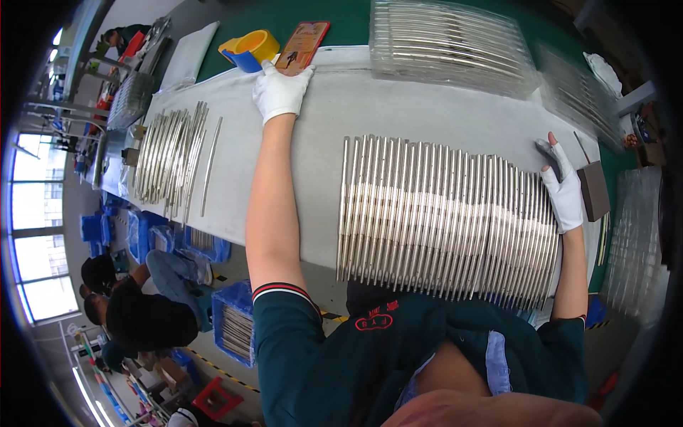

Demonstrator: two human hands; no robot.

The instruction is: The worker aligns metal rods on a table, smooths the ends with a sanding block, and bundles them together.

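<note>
My left hand point(282, 91), in a white glove, reaches to the far side of the bench. Its fingers close around the near end of a flat, red-edged orange card point(304, 45). Just left of it sits a yellow and blue tape roll point(250, 50). My right hand point(564, 193), in a glove with bare thumb and finger tips, is spread at the right end of a wide row of metal rods point(445, 213). A small dark curved object point(546, 158) shows between its thumb and forefinger; its kind is unclear.
Loose metal rods point(171, 156) lie at left on the pale bench cover point(320, 107). Clear plastic trays of rods point(452, 46) stand at the back. A dark brown block point(593, 191) lies right of my hand. Blue crates point(235, 324) and seated people point(146, 313) are at left below.
</note>
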